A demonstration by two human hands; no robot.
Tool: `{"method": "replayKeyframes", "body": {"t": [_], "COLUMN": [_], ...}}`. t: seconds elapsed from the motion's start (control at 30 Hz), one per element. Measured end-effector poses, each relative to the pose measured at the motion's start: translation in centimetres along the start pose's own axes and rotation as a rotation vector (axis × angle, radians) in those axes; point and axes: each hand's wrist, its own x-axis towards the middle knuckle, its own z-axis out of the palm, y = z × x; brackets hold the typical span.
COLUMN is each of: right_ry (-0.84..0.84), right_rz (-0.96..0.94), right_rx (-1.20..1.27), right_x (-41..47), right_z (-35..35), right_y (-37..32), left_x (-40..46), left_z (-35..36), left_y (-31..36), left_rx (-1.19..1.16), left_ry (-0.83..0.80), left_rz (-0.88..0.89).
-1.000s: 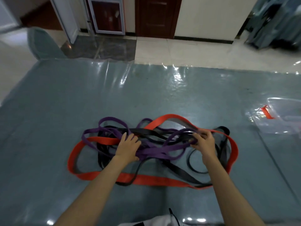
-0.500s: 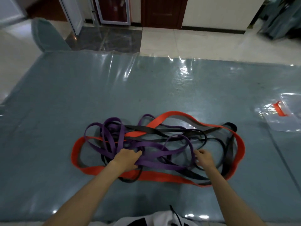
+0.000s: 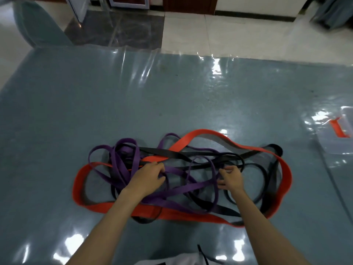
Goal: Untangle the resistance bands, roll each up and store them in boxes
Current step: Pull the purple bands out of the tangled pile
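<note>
A tangle of resistance bands lies on the table in front of me. The wide red band (image 3: 191, 139) loops around the outside of the heap. A purple band (image 3: 122, 169) coils mostly on the left, and thinner black bands (image 3: 191, 154) cross the middle and right. My left hand (image 3: 148, 177) lies on the centre of the tangle with its fingers curled round a purple strand. My right hand (image 3: 232, 177) sits to its right, fingers bent among the purple and black strands; what it grips is hidden by the fingers.
The table (image 3: 95, 104) is covered in shiny clear plastic over grey-blue cloth. A clear plastic box with a red clasp (image 3: 339, 129) stands at the right edge. A chair back (image 3: 36, 25) shows at the far left corner, with tiled floor beyond.
Both hands have pulled back toward me across the tangle. The purple loops have shifted and spread on the left, and my right hand has left the black loop it held.
</note>
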Motion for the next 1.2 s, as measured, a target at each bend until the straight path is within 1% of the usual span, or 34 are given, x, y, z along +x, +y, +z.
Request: {"method": "replayKeyframes", "body": {"t": [0.07, 0.1, 0.13, 0.2, 0.27, 0.3, 0.33, 0.4, 0.5, 0.57, 0.67, 0.73, 0.77, 0.8, 0.83, 0.9, 0.97, 1.0, 1.03, 1.07, 1.13, 1.2], "right_ry": [0.057, 0.083, 0.106, 0.145, 0.141, 0.123, 0.1, 0.051, -0.055, -0.156, -0.411, -0.606, -0.657, -0.668, -0.644, -0.543, -0.474, -0.461, -0.465, -0.493, -0.602, -0.716], "right_rz": [0.016, 0.022, 0.02, -0.006, -0.031, -0.042, -0.053, -0.076, -0.123, -0.186, -0.303, -0.317, -0.324, -0.351, -0.393, -0.511, -0.601, -0.627, -0.646, -0.659, -0.667, -0.632], "right_rx": [-0.019, -0.034, -0.056, -0.132, -0.197, -0.219, -0.239, -0.278, -0.339, -0.414, -0.6, -0.716, -0.742, -0.738, -0.717, -0.656, -0.58, -0.561, -0.552, -0.549, -0.511, -0.359], "right_x": [0.6, 0.8, 1.0, 1.5, 1.9, 2.1, 2.2, 2.2, 1.7, 0.9, -1.0, -2.3, -2.9, -3.5, -4.2, -5.4, -6.4, -6.9, -7.3, -7.8, -8.9, -9.6], "right_z": [0.3, 0.3, 0.4, 0.3, 0.1, 0.1, 0.1, 0.3, 0.0, -1.0, -3.0, -4.0, -4.3, -4.4, -4.4, -3.9, -3.1, -2.8, -2.5, -2.2, -1.9, -2.1], "right_y": [0.5, 0.8, 1.1, 1.5, 1.7, 1.8, 1.7, 1.6, 1.3, 1.2, 0.4, -0.2, -0.4, -0.7, -0.9, -1.4, -2.0, -2.3, -2.6, -2.9, -3.3, -3.1], "left_x": [0.7, 1.1, 1.5, 2.3, 3.1, 3.4, 3.6, 3.9, 4.1, 4.2, 4.3, 4.1, 4.0, 3.7, 3.4, 2.6, 1.9, 1.6, 1.2, 0.8, -0.2, -1.4], "left_z": [0.2, 0.3, 0.4, 0.3, 0.0, -0.1, -0.1, 0.3, 1.1, 1.4, 1.8, 2.0, 2.2, 2.4, 2.6, 3.2, 4.0, 4.4, 4.7, 4.9, 4.8, 4.3], "left_y": [0.0, -0.1, -0.4, -1.5, -3.1, -3.8, -4.3, -4.8, -4.1, -3.1, -0.5, 1.7, 2.8, 3.8, 4.7, 6.0, 6.9, 7.2, 7.4, 7.6, 8.0, 8.4], "left_rx": [0.028, 0.09, 0.162, 0.239, 0.187, 0.17, 0.188, 0.246, 0.216, 0.172, 0.095, 0.052, 0.018, -0.029, -0.082, -0.147, -0.135, -0.127, -0.142, -0.193, -0.349, -0.444], "left_ry": [0.191, 0.247, 0.268, 0.215, 0.116, 0.07, 0.045, 0.039, 0.052, 0.06, 0.118, 0.155, 0.154, 0.139, 0.108, -0.004, -0.14, -0.175, -0.168, -0.126, 0.017, 0.204], "left_rz": [-0.007, -0.035, -0.081, -0.204, -0.295, -0.3, -0.271, -0.161, -0.029, 0.045, 0.149, 0.238, 0.295, 0.348, 0.391, 0.457, 0.481, 0.475, 0.46, 0.439, 0.4, 0.384]}}
